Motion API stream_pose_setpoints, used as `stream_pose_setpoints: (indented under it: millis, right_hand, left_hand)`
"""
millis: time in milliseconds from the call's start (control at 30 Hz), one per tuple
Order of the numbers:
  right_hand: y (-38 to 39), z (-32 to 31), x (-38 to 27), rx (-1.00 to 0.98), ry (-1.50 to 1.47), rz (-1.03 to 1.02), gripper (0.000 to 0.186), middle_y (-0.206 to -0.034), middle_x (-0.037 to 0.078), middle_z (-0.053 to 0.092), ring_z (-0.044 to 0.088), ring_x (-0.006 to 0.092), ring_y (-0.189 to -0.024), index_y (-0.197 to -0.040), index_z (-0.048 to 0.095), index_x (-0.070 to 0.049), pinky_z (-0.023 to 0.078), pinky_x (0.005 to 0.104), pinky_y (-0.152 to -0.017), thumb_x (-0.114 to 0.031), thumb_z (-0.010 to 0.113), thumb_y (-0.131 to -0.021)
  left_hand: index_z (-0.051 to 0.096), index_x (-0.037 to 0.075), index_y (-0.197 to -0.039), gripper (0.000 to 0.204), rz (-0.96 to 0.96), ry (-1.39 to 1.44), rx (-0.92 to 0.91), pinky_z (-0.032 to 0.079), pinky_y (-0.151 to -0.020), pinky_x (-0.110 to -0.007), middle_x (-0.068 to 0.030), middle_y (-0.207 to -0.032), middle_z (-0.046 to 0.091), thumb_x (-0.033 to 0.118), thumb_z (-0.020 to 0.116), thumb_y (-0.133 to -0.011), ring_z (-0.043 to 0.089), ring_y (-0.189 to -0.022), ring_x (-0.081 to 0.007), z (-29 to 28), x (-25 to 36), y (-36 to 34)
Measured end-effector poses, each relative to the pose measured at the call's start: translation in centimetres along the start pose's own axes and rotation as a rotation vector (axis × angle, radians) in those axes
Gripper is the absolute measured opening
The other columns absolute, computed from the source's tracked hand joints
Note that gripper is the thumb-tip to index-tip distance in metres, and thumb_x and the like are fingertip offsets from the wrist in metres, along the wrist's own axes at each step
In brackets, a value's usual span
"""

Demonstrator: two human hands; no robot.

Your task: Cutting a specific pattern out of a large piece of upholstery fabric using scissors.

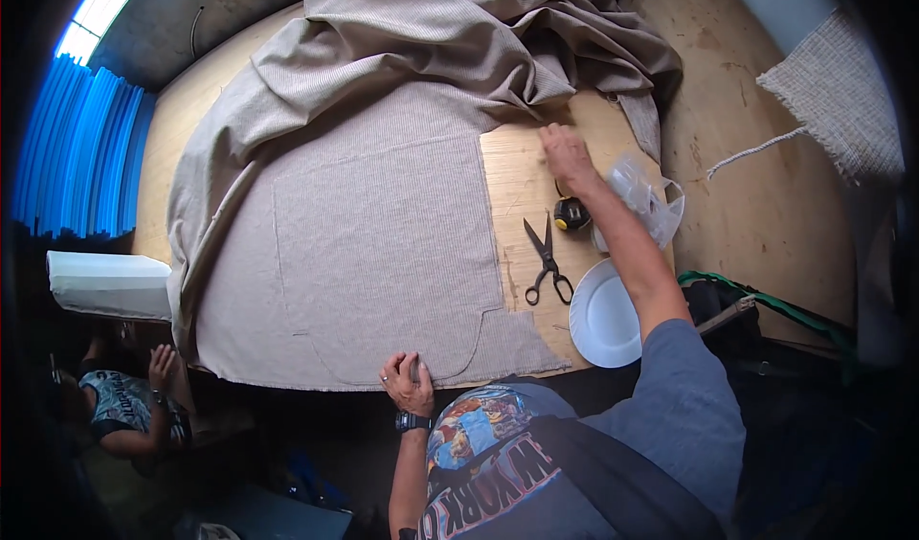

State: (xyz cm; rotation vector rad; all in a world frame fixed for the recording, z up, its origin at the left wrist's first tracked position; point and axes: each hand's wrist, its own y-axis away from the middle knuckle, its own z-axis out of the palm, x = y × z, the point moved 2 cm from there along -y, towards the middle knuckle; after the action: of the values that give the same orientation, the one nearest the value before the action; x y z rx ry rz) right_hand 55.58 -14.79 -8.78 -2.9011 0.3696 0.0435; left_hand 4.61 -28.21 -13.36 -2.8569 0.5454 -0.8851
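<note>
A big beige cloth (383, 224) lies on a wooden table (522, 191). It is flat near the near edge and piled up in soft folds along the far edge. Thin lines run over the flat part, and one bends round a corner close to the near edge. The left hand (408, 384) is at the middle of the near edge, with bent fingers touching the cloth; I cannot tell if it is pinching anything. The right hand (567, 154) is curled over the bare wood toward the right edge, just beside the folds, and I cannot tell if it is holding something. Under that arm's side are a black and yellow tape measure (572, 213) and dark scissors (549, 261) with their blades a little apart. A white plate (601, 320) sits by the near right corner. A clear plastic bag (641, 195) is by the right edge, partly behind the arm. A white roll (110, 283) lies at the left edge.
</note>
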Motion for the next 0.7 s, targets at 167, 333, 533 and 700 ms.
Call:
stream_pose_setpoints:
  millis: [167, 333, 533, 700]
  right_hand:
    - [-1.7, -0.3, -4.0, 0.275, -0.176, -0.109, 0.041, -0.12, 0.014, 0.057, 0.054, 0.0324, -0.108, -0.12, 0.057, -0.006, 0.046, 0.0446, -0.09, -0.005, 0.062, -0.079]
    - [-3.1, 4.1, -14.7, 0.056, -0.359, -0.343, 0.059, -0.138, 0.018, 0.048, 0.047, 0.0368, -0.126, -0.133, 0.053, -0.008, 0.041, 0.0475, -0.104, -0.023, 0.073, -0.08]
    - [-4.8, 7.1, -17.6, -0.085, -0.197, -0.292, 0.068, -0.156, 0.02, 0.031, 0.027, 0.0374, -0.144, -0.146, 0.043, -0.009, 0.017, 0.0509, -0.119, -0.049, 0.054, -0.094]
    - [-4.9, 7.7, -18.2, -0.085, -0.18, -0.325, 0.067, -0.157, 0.017, 0.03, 0.023, 0.0348, -0.147, -0.149, 0.04, -0.01, 0.015, 0.05, -0.12, -0.048, 0.053, -0.095]
  left_hand:
    - [0.067, 0.011, -0.108, 0.03, -0.076, -0.029, -0.012, 0.041, -0.095, -0.047, -0.0108, -0.115, 0.056, 0.012, 0.07, -0.078, 0.052, -0.107, -0.0318, 0.0, 0.2, 0.1]
    - [0.066, 0.013, -0.111, 0.033, -0.103, -0.03, -0.046, 0.04, -0.096, -0.046, -0.0095, -0.115, 0.056, 0.014, 0.071, -0.078, 0.052, -0.109, -0.0306, -0.6, 0.2, -0.5]
    - [0.066, 0.013, -0.111, 0.031, -0.18, 0.001, -0.066, 0.042, -0.091, -0.045, -0.0082, -0.113, 0.058, 0.016, 0.07, -0.08, 0.054, -0.105, -0.0299, -2.0, 0.6, -2.0]
    - [0.058, 0.012, -0.129, 0.046, -0.104, -0.059, -0.018, 0.03, -0.111, -0.051, -0.0158, -0.141, 0.047, 0.022, 0.067, -0.085, 0.039, -0.135, -0.0361, -2.2, -1.8, -7.6]
